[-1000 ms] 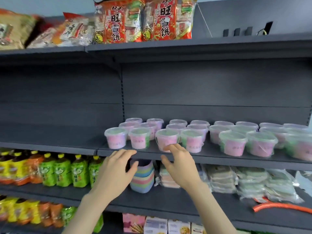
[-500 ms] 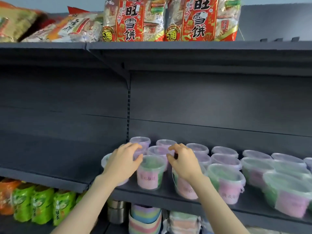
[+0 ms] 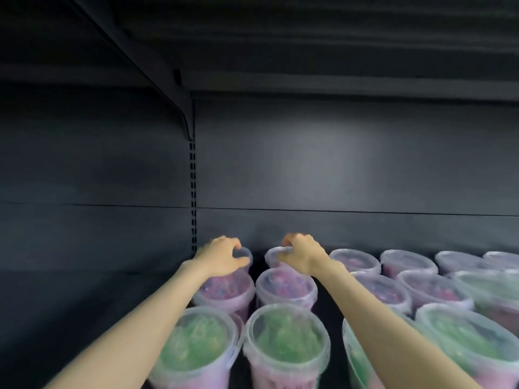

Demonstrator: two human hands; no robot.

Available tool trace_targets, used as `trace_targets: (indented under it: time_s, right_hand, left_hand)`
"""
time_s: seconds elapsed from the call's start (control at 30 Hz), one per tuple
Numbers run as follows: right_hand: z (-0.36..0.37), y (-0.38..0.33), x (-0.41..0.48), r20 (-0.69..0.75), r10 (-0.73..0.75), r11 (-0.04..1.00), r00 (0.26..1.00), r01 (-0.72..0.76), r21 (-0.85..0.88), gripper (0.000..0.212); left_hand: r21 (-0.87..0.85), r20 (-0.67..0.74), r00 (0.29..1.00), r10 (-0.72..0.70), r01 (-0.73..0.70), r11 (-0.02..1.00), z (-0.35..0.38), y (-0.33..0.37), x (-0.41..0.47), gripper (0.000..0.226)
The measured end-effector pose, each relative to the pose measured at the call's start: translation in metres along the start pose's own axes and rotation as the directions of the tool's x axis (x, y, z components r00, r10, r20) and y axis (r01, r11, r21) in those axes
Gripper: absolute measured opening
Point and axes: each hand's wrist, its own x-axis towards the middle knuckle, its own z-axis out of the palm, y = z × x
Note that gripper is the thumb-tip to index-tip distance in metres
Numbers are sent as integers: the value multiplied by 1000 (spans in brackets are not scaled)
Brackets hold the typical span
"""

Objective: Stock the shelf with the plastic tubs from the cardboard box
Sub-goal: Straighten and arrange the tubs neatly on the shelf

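- Two tubs in the back row are getting my attention: my left hand [image 3: 222, 258] is curling over the rear corner tub [image 3: 245, 256], and my right hand [image 3: 303, 256] is pinching the neighbouring tub [image 3: 271, 256] by its rim.
- I am judging that pushing both level and square along the shelf [image 3: 84, 299] is best, without tipping.

On the left the dark grey metal shelf deck [image 3: 84, 299] is bare, open from its near edge to the far dark back panel [image 3: 337, 164]. Across the centre and right, clear-lidded plastic tubs [image 3: 286, 287] of pink and green fill crowd it, with only narrow dark gaps between columns. The left hand [image 3: 222, 258] and right hand [image 3: 302, 254] grip two in the far row. A slanted black bracket [image 3: 157, 66] caps the height overhead.
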Motion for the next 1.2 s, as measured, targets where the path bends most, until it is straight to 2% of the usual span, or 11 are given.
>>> trace_targets:
  time_s: [0.2, 0.27, 0.47, 0.6, 0.77, 1.03, 1.2]
  right_hand:
    - [8, 11, 37, 204, 88, 985, 975, -55, -161, 48]
    - [9, 15, 44, 254, 106, 986, 961, -69, -151, 54]
    - [17, 14, 53, 241, 116, 973, 964, -61, -224, 72]
    - [16, 14, 56, 331, 110, 965, 937, -21, -262, 74]
    - [15, 12, 57, 329, 138, 956, 934, -39, -290, 85]
    - [13, 16, 51, 336, 136, 977, 932, -70, -201, 75]
    - [12, 14, 48, 319, 93, 986, 943, -42, -163, 67]
  left_hand:
    - [-3, 192, 981, 12, -11, 1000, 13, -20, 51, 61]
    - [6, 211, 977, 20, -21, 1000, 14, -25, 57, 63]
    - [-50, 286, 957, 41, -28, 998, 9, -40, 63, 64]
    - [-154, 346, 936, 69, -16, 988, 7, -49, 64, 57]
    - [-189, 309, 946, 95, -36, 981, 6, -54, 61, 54]
    - [-55, 218, 972, 93, -83, 995, 10, -44, 57, 59]
    - [-105, 284, 954, 91, -63, 992, 6, -41, 53, 59]
